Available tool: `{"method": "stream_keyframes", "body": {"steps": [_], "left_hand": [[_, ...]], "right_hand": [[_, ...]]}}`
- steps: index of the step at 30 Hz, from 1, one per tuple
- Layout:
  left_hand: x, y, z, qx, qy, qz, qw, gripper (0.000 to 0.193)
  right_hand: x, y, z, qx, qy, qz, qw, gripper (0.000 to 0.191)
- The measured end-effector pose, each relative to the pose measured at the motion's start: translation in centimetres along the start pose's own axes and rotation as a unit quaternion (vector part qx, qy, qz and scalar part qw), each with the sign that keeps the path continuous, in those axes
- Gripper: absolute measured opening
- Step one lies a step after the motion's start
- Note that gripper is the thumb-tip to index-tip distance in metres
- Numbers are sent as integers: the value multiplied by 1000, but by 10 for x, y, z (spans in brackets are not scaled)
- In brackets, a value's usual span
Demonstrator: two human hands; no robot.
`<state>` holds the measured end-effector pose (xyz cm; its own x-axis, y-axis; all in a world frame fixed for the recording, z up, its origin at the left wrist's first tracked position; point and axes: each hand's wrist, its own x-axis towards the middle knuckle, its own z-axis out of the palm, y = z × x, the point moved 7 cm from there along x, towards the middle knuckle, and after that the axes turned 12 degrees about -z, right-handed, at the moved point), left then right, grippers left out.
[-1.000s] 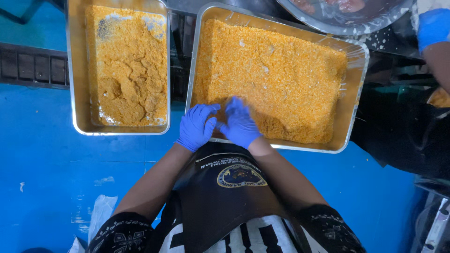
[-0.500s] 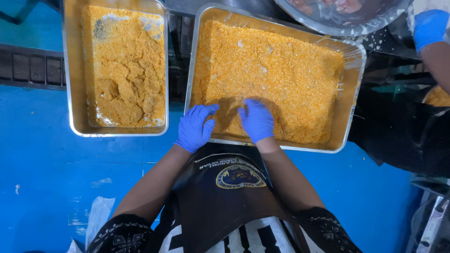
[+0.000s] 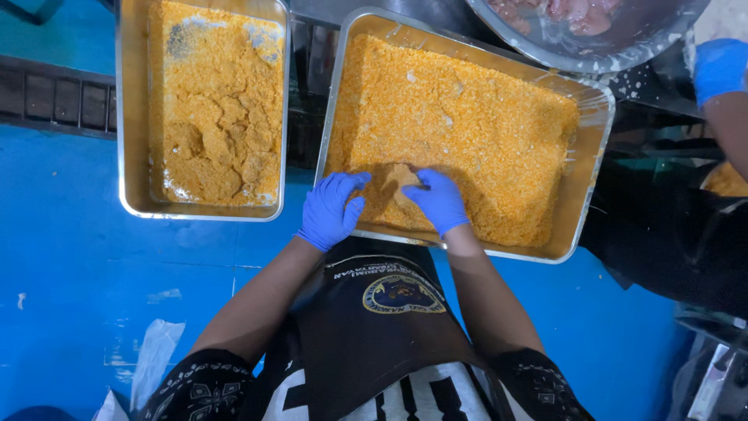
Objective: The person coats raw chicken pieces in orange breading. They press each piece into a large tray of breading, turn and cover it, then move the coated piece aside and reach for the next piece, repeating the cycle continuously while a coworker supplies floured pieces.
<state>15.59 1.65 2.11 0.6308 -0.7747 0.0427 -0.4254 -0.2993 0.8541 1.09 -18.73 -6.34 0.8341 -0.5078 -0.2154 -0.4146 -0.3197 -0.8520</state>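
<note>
Both hands wear blue gloves and work at the near edge of a large metal tray (image 3: 594,117) filled with coarse orange breadcrumbs (image 3: 467,117). The left hand (image 3: 331,210) rests over the tray's near rim with its fingers loosely spread and curled downward, the fingertips touching the crumbs at the lower left corner of the tray. The right hand (image 3: 438,201) lies just beside it, inside the tray, with its fingers bent and its fingertips pressing on a crumb-coated piece (image 3: 401,181) that lies in a shallow hollow scooped in the crumbs between the two hands. Whether the right hand actually pinches that piece or only pushes on it cannot be told. To the left, apart from the large tray, stands a second metal tray (image 3: 131,117) holding a finer, clumped yellow-orange flour mix (image 3: 218,117), with bare metal showing near its far corners. Both trays sit above a blue floor (image 3: 70,273). At the top right, a round metal bowl (image 3: 592,51) holds pale pink raw meat pieces (image 3: 561,12), touching or overlapping the far corner of the large tray. At the right edge, another person's blue-gloved hand (image 3: 718,66) is partly in view. The person wears a dark apron (image 3: 374,343) with a round emblem.
</note>
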Motion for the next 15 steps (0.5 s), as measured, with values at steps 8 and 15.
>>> {"method": "stream_keyframes", "body": {"steps": [8,15], "left_hand": [[-3,-5,-1,8,31,4,999,37],[-5,-6,-1,17,53,-13,998,40]], "right_hand": [[7,-135,-49,-255,1,-186,949,33],[-32,-85,-23,-358,-95,-217,903,42]]}}
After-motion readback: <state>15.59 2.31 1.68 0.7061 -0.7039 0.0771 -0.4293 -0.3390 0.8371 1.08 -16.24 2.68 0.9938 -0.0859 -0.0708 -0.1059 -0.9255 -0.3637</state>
